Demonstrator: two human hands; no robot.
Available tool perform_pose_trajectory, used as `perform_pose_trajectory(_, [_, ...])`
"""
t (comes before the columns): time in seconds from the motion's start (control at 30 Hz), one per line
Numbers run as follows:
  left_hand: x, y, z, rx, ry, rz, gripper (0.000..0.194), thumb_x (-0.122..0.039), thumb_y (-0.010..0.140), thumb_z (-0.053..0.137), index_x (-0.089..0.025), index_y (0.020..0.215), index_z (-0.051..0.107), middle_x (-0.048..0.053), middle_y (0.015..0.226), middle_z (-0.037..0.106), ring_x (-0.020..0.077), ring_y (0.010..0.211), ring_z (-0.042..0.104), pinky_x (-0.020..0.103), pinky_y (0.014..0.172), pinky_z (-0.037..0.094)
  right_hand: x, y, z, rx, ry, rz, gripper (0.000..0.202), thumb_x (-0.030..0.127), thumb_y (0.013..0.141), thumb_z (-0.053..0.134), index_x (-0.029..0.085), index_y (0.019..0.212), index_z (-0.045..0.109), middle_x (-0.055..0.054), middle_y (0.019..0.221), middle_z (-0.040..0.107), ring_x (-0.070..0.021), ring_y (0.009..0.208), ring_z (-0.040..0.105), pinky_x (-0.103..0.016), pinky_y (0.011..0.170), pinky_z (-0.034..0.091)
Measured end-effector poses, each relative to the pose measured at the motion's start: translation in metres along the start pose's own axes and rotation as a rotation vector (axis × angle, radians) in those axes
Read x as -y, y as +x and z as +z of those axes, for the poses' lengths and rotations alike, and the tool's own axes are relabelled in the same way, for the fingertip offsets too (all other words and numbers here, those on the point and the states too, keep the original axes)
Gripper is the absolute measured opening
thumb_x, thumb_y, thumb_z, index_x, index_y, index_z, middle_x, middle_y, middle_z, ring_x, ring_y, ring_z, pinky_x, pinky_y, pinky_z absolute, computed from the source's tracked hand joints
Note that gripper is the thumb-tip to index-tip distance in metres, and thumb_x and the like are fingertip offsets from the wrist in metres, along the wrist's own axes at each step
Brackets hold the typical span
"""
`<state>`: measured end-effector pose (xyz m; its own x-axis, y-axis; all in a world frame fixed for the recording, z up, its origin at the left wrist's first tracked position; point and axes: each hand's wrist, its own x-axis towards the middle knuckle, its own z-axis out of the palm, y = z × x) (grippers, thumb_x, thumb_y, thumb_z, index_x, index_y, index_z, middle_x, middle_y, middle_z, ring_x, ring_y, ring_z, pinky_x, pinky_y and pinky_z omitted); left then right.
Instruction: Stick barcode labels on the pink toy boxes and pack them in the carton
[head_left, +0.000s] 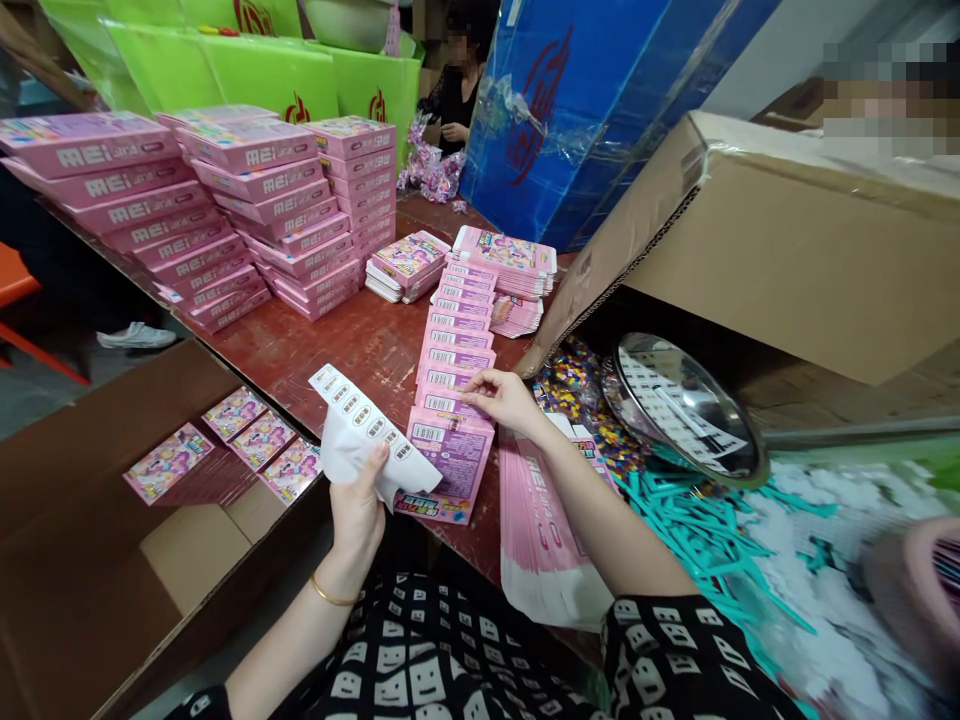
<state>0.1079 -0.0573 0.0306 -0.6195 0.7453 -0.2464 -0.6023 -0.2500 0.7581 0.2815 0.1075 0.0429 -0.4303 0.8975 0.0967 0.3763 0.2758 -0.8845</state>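
Note:
My left hand (360, 515) is closed round the lower edge of a white sticker sheet (356, 420), which carries a row of oval labels with dark print. The sheet overlaps the corner of the nearest box. My right hand (504, 400) has its thumb and fingers pinched together over a row of overlapping pink boxes (456, 350) with barcodes showing. Whatever is between those fingertips is too small to make out. Closest to me in that row, a pink and purple box (457, 465) shows its printed back.
Stacked pink boxes (259, 155) stand at the back left, with smaller piles (506, 250) behind the row. Flat cartons (547, 520) lie under my right forearm. An open cardboard box (202, 560) is at left; a metal bowl (682, 400) and turquoise sticks (697, 530) at right. A person (454, 100) sits behind.

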Motion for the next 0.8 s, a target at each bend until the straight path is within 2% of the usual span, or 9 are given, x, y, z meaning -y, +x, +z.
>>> perform_pose_trajectory(0.07, [0.001, 0.001, -0.001, 0.018, 0.008, 0.003, 0.082, -0.022, 0.065, 0.089, -0.032, 0.138, 0.053, 0.004, 0.134, 0.063, 0.0243, 0.121, 0.061, 0.031, 0.097, 0.053, -0.003, 0.002, -0.001, -0.045, -0.048, -0.067, 0.017, 0.029, 0.065, 0.077, 0.017, 0.073, 0.069, 0.000, 0.071, 0.059, -0.0138, 0.064, 0.048, -0.030, 0.064, 0.043])
perform_pose_trajectory(0.13, [0.001, 0.001, -0.001, 0.021, 0.011, 0.002, 0.083, -0.022, 0.065, 0.089, -0.032, 0.138, 0.052, 0.005, 0.135, 0.062, 0.0251, 0.122, 0.060, 0.031, 0.097, 0.053, -0.001, 0.000, -0.003, -0.152, -0.106, -0.165, 0.030, 0.026, 0.063, 0.079, 0.017, 0.090, 0.071, -0.003, 0.087, 0.058, -0.0151, 0.070, 0.049, -0.033, 0.072, 0.046])
perform_pose_trajectory(0.2, [0.001, -0.001, 0.000, 0.024, 0.010, -0.008, 0.081, -0.022, 0.064, 0.089, -0.030, 0.136, 0.054, 0.006, 0.134, 0.063, 0.0259, 0.122, 0.060, 0.031, 0.097, 0.053, 0.008, -0.010, -0.003, -0.315, -0.144, -0.235, 0.041, 0.028, 0.071, 0.074, 0.017, 0.111, 0.067, -0.005, 0.095, 0.055, -0.0151, 0.070, 0.049, -0.035, 0.073, 0.048])
perform_pose_trajectory(0.27, [0.001, -0.007, 0.001, 0.024, -0.001, -0.027, 0.079, -0.022, 0.063, 0.090, -0.029, 0.134, 0.056, 0.006, 0.131, 0.064, 0.0257, 0.122, 0.060, 0.031, 0.097, 0.053, 0.024, -0.028, 0.003, -0.421, -0.126, -0.230, 0.029, 0.030, 0.084, 0.062, 0.018, 0.109, 0.067, -0.006, 0.091, 0.057, -0.0155, 0.067, 0.050, -0.034, 0.069, 0.048])
perform_pose_trajectory(0.33, [0.002, -0.015, 0.004, 0.023, -0.016, -0.062, 0.073, -0.023, 0.063, 0.089, -0.027, 0.129, 0.059, 0.005, 0.126, 0.067, 0.0253, 0.117, 0.063, 0.031, 0.095, 0.054, 0.044, -0.049, 0.016, -0.342, -0.039, -0.178, 0.021, 0.034, 0.090, 0.056, 0.018, 0.093, 0.070, -0.006, 0.083, 0.063, -0.0164, 0.068, 0.054, -0.031, 0.064, 0.047])
perform_pose_trajectory(0.43, [0.003, -0.027, 0.005, 0.050, -0.032, -0.103, 0.066, -0.024, 0.063, 0.089, -0.024, 0.123, 0.062, 0.005, 0.116, 0.071, 0.0245, 0.105, 0.068, 0.032, 0.089, 0.057, 0.069, -0.079, 0.038, 0.036, 0.174, -0.008, 0.025, 0.043, 0.079, 0.070, 0.018, 0.079, 0.071, -0.004, 0.072, 0.068, -0.0146, 0.060, 0.057, -0.026, 0.053, 0.046])
perform_pose_trajectory(0.5, [0.001, -0.029, 0.001, 0.079, -0.022, -0.138, 0.058, -0.026, 0.063, 0.089, -0.021, 0.116, 0.066, 0.006, 0.108, 0.074, 0.0238, 0.094, 0.071, 0.032, 0.084, 0.058, 0.077, -0.090, 0.048, 0.179, 0.304, 0.115, 0.029, 0.046, 0.074, 0.075, 0.017, 0.076, 0.070, -0.001, 0.065, 0.067, -0.0124, 0.052, 0.054, -0.024, 0.047, 0.043])
perform_pose_trajectory(0.63, [-0.023, -0.012, -0.015, 0.119, 0.009, -0.163, 0.055, -0.037, 0.052, 0.093, -0.016, 0.098, 0.073, 0.009, 0.092, 0.077, 0.0247, 0.080, 0.073, 0.032, 0.076, 0.059, 0.078, -0.096, 0.042, 0.185, 0.332, 0.195, 0.026, 0.042, 0.075, 0.073, 0.018, 0.068, 0.067, 0.000, 0.059, 0.065, -0.0122, 0.049, 0.053, -0.022, 0.044, 0.040])
perform_pose_trajectory(0.8, [-0.050, 0.003, -0.019, 0.124, 0.015, 0.033, 0.070, -0.039, 0.046, 0.095, -0.021, 0.110, 0.072, 0.010, 0.101, 0.076, 0.0275, 0.093, 0.072, 0.034, 0.085, 0.056, 0.077, -0.100, 0.029, 0.194, 0.139, 0.067, 0.022, 0.030, 0.081, 0.065, 0.018, 0.062, 0.067, 0.002, 0.051, 0.057, -0.0105, 0.045, 0.044, -0.021, 0.039, 0.029])
